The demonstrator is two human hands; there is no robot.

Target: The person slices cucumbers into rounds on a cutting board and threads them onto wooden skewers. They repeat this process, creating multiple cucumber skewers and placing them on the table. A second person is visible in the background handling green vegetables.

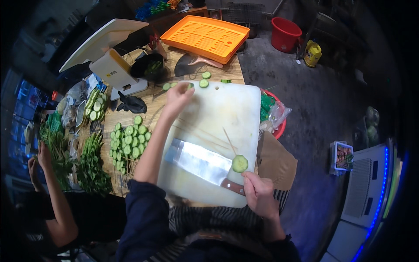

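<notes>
My right hand (pixel 260 193) grips a thin wooden skewer (pixel 229 139) that carries one cucumber slice (pixel 240 163). Below it, a cleaver (pixel 204 162) with a brown wooden handle lies flat on the white cutting board (pixel 226 108). At the board's far left edge, my left hand (pixel 178 95) pinches a cucumber slice (pixel 190 86), partly covered by the fingers. Beside that hand are more cucumber slices (pixel 167 86), and two loose slices (pixel 205 79) sit near the far edge. A few bare skewers (pixel 203 132) rest across the board.
Left of the board are skewered cucumber slices (pixel 129 140), leafy greens (pixel 90 163) and a black glove (pixel 131 103). A white scale (pixel 113 70), a dark bowl (pixel 149 67) and orange trays (pixel 209 34) stand beyond. Another person's hands (pixel 41 160) work at far left. A red bucket (pixel 285 34) is on the floor.
</notes>
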